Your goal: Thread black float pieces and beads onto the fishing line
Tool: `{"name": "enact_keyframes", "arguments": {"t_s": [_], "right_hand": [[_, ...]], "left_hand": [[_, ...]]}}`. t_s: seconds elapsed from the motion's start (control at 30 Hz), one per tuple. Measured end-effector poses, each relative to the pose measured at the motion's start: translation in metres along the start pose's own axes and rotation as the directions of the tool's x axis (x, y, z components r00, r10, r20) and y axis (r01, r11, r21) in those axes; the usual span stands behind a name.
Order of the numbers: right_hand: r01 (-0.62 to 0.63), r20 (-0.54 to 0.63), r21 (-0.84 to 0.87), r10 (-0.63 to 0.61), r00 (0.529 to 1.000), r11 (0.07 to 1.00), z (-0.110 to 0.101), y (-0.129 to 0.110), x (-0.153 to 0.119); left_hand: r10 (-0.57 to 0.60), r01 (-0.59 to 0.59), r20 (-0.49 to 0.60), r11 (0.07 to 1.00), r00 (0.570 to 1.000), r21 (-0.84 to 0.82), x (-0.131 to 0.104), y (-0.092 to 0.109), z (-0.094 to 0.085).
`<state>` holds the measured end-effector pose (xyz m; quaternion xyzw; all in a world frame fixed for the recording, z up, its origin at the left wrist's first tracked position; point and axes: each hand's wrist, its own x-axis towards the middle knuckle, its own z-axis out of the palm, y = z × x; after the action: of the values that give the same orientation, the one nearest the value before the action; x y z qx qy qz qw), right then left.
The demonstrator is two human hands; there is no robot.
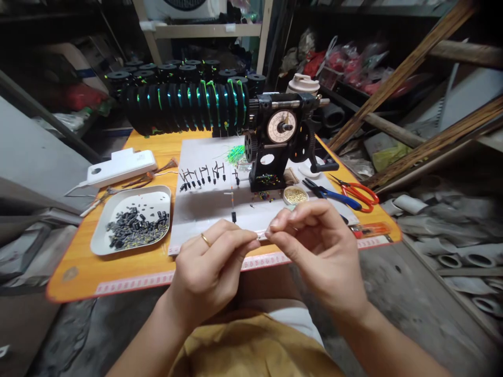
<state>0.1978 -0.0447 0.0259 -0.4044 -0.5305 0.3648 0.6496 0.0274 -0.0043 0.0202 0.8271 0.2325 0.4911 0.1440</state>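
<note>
My left hand (212, 256), with a gold ring, pinches thumb and forefinger together above the table's front edge. Just beside it, my right hand (322, 251) pinches with its fingertips almost touching the left ones. Whatever lies between the fingertips is too small to make out. Beyond the hands is a white sheet (204, 209). On it lie a thin piece with a black end (233, 215), a row of small black-ended pieces (204, 175) and scattered coloured beads (264, 197). A round dish of gold beads (296, 195) is near my right fingers.
A black hand-cranked winder (271, 152) with a dial carries a row of black spools (184, 110). On the left are a tray of small black parts (98, 230) and a white power strip (121, 166). Blue-handled pliers (338, 198) and red-handled scissors (361, 196) lie right.
</note>
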Motion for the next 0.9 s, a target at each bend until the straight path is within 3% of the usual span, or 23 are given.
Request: {"name": "enact_keyframes", "arguments": {"t_s": [0.07,0.13,0.23,0.3,0.37,0.43,0.57,0.63,0.7,0.8,0.9], "right_hand": [[0.207,0.029,-0.16,-0.205,0.978,0.965,0.001,0.004,-0.003],[0.423,0.217,-0.378,-0.365,0.905,0.824,-0.005,0.006,-0.004],[0.612,0.482,-0.513,-0.388,0.785,0.601,-0.019,0.005,-0.001],[0.64,0.53,-0.535,-0.371,0.763,0.551,-0.024,0.003,0.001],[0.61,0.497,-0.533,-0.366,0.787,0.587,-0.024,0.003,0.002],[0.523,0.404,-0.474,-0.353,0.844,0.708,-0.022,0.003,0.001],[0.197,0.2,-0.183,-0.159,0.967,0.963,-0.014,0.007,0.0],[0.033,0.158,-0.047,-0.025,0.987,0.998,-0.011,0.009,0.001],[-0.039,0.134,0.029,0.035,0.99,0.999,-0.008,0.011,0.002],[0.04,0.086,-0.013,-0.039,0.996,0.999,-0.007,0.016,0.003],[0.305,0.135,-0.241,-0.279,0.951,0.922,-0.01,0.021,0.002]], "left_hand": [[-0.012,0.012,-0.016,1.0,1.0,-0.005,0.001,0.003,-0.004],[-0.032,0.032,-0.033,0.999,0.999,-0.016,0.0,0.005,-0.008],[-0.072,0.07,-0.055,0.997,0.996,-0.025,-0.002,0.005,-0.012],[-0.085,0.083,-0.067,0.996,0.994,-0.03,-0.004,0.005,-0.013],[-0.108,0.104,-0.067,0.992,0.992,-0.069,-0.005,0.004,-0.013],[-0.163,0.156,-0.049,0.979,0.985,-0.131,-0.006,0.003,-0.012],[-0.273,0.265,-0.004,0.938,0.962,-0.224,-0.006,0.003,-0.009],[-0.302,0.293,0.007,0.921,0.953,-0.258,-0.007,0.004,-0.006],[-0.325,0.316,0.017,0.904,0.946,-0.289,-0.007,0.005,-0.003],[-0.35,0.341,0.028,0.888,0.936,-0.308,-0.008,0.005,0.0],[-0.317,0.313,0.022,0.917,0.948,-0.248,-0.006,0.001,0.001]]}}
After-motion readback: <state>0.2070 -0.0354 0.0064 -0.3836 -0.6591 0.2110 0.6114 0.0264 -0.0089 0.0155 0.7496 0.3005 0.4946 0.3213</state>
